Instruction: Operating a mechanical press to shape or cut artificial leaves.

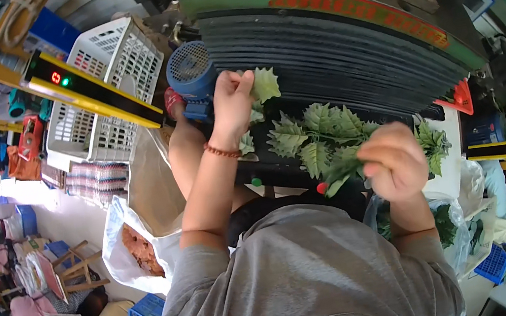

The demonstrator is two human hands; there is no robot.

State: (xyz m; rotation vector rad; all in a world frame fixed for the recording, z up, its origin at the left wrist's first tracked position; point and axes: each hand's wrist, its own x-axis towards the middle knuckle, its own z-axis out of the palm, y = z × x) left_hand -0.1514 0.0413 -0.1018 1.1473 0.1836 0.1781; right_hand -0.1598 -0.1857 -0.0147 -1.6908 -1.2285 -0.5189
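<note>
My left hand [232,101], a beaded bracelet at its wrist, pinches a pale green leaf [266,85] with a toothed edge by its side. Smeared a little by motion, my right hand [394,162] is closed on a darker green leaf [349,165] that points toward the left. Between the hands, a spray of toothed green leaves [312,133] lies on the black machine bed. More leaves [433,144] rest beyond my right hand on a white surface. Another leaf [247,144] hangs below my left wrist.
A large press with dark ribbed bellows [330,58] stands ahead. Yellow-and-black light bars [96,90] flank it. A red button [322,188] and a green button [257,182] sit at its near edge. White crates [119,80], a blue motor [190,68] and sacks are at left; people work on both sides.
</note>
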